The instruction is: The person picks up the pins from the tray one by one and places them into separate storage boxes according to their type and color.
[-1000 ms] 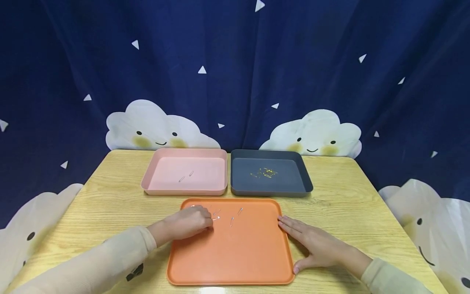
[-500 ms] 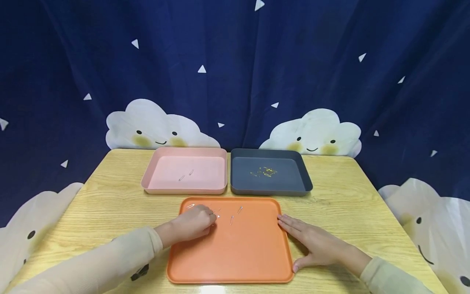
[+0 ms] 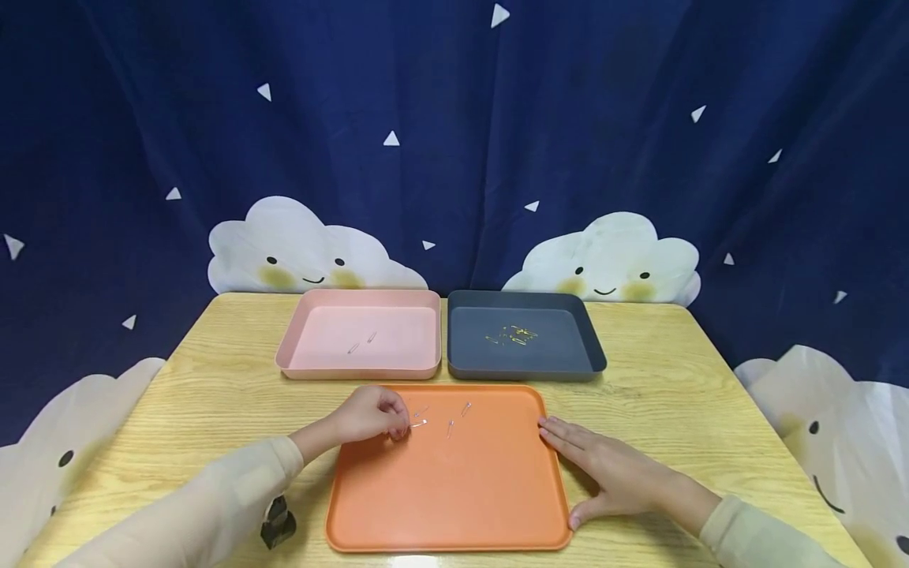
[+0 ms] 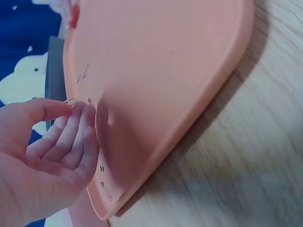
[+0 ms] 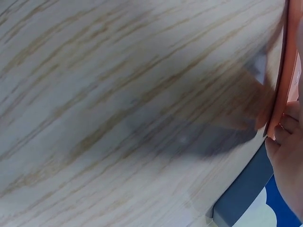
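Fingers (image 4: 88, 113) of a person's left hand (image 3: 369, 415) pinch what looks like a safety pin (image 4: 72, 100) above the far-left part of an orange tray (image 3: 454, 489); its color is hard to tell. In the left wrist view, the pin's long axis runs roughly from 9 to 3 o'clock.

Seen from the head camera, a loose silver pin (image 3: 419, 424) lies on the tray just beside those fingertips, between 2 and 3 o'clock, its length slanting the same way. Two more silver pins (image 3: 450, 428) rest farther off toward 3. The left hand is plainly the nearer: the right hand (image 3: 604, 477), fingers straight and gripping nothing, rests at the tray's 3 o'clock rim.

Across the table (image 3: 653, 379), a pink tray (image 3: 312, 368) with two silver pins sits at 11 o'clock from the left fingers; a dark tray (image 3: 525, 371) of gold pins sits at 2.
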### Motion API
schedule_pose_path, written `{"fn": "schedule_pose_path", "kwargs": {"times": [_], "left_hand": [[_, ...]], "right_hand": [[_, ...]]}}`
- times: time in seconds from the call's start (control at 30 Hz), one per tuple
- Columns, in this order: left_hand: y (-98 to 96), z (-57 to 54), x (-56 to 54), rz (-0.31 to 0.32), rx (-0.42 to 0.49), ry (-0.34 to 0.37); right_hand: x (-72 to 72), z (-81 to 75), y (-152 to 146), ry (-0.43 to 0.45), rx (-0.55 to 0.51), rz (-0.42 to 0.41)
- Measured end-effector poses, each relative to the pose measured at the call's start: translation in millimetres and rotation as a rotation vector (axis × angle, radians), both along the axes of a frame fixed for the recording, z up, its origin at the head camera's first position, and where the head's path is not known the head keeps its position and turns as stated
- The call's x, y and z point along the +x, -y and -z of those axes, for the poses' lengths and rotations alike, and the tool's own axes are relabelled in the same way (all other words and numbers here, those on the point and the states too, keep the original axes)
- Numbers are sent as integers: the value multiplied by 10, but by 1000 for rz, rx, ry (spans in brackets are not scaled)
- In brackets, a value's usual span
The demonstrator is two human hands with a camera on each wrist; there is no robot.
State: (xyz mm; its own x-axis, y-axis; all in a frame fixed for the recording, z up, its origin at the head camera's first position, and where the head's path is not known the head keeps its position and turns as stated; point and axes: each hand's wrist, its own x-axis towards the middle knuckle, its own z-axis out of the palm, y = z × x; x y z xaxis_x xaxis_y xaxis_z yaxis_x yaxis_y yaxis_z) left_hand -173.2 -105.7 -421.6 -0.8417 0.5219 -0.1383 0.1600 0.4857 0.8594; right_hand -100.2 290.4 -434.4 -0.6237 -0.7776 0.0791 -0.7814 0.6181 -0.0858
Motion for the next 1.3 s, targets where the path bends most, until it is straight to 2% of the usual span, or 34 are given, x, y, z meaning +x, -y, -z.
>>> {"fn": "schedule_pose_path", "kwargs": {"times": [0.1, 0.2, 0.5, 0.73, 0.97, 1.1, 1.2, 1.3], "left_hand": [[16, -9, -13, -41, 34, 118], [41, -22, -26, -72, 47, 178], [130, -90, -114, -130, 90, 191], [170, -249, -191, -207, 91, 204], [219, -421, -310, -237, 61, 170], [251, -507, -410, -255, 104, 224], [275, -552, -506, -290, 151, 280], [298, -573, -615, -330, 158, 302]], "right_hand": [[0, 12, -3, 2, 2, 4], [0, 20, -4, 3, 4, 7], [1, 11, 2, 4, 0, 3], [4, 2, 1, 11, 3, 9], [7, 4, -4, 12, 5, 10], [5, 3, -5, 9, 4, 6], [1, 3, -5, 8, 2, 4], [-1, 5, -7, 6, 4, 5]]}}
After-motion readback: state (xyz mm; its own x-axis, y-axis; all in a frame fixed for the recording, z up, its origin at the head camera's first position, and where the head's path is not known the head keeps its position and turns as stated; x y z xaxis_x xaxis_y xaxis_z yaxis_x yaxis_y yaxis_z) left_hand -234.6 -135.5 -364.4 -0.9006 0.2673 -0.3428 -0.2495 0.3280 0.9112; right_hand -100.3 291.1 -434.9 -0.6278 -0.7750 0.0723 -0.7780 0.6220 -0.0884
